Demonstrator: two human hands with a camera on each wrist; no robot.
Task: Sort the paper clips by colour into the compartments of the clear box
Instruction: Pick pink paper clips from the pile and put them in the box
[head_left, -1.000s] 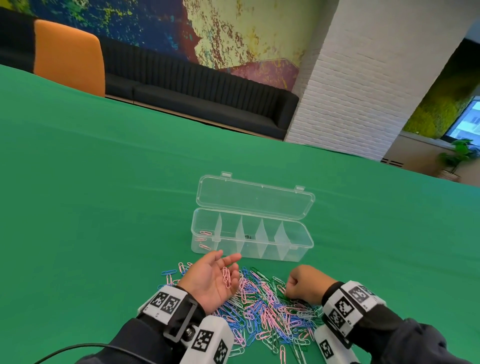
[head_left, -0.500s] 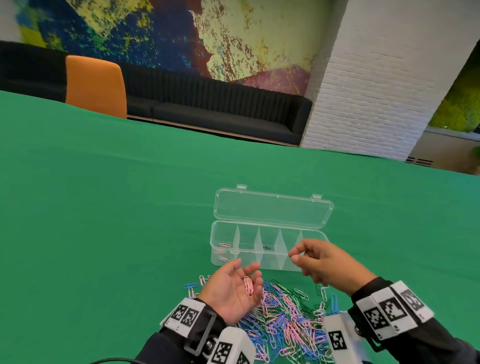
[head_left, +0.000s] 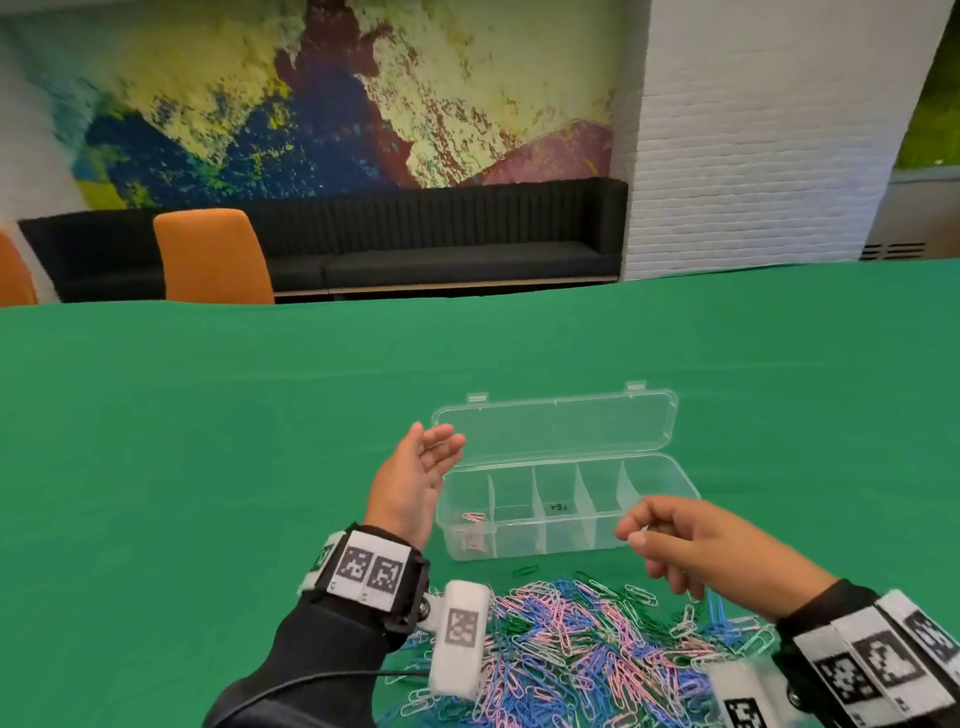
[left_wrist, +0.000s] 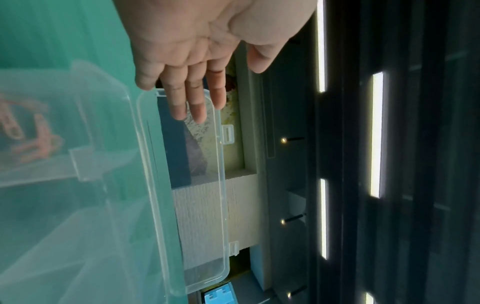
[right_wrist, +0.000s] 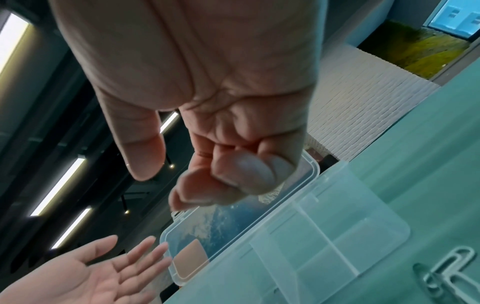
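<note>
The clear box (head_left: 566, 545) stands open on the green table, its lid (head_left: 556, 426) tipped back. A few pink clips (head_left: 474, 517) lie in its leftmost compartment, blurred in the left wrist view (left_wrist: 39, 139). My left hand (head_left: 436, 452) is raised at the box's left end, fingers straight, palm empty (left_wrist: 221, 90). My right hand (head_left: 636, 538) hovers by the box's front right corner. Its fingers are curled and its thumb is apart (right_wrist: 163, 185), and I see nothing in it. A mixed pile of paper clips (head_left: 587, 639) lies in front of the box.
Two pale clips (right_wrist: 441, 271) show at the box's right end; inside or outside it, I cannot tell. One dark green clip (head_left: 524, 570) lies alone before the box. Orange chairs (head_left: 213, 260) and a black bench (head_left: 441, 249) stand beyond the table's far edge.
My left hand rose from the pile to the box's left end, and the pink clips on its palm are gone. My right hand drew back from over the box's right compartments.
</note>
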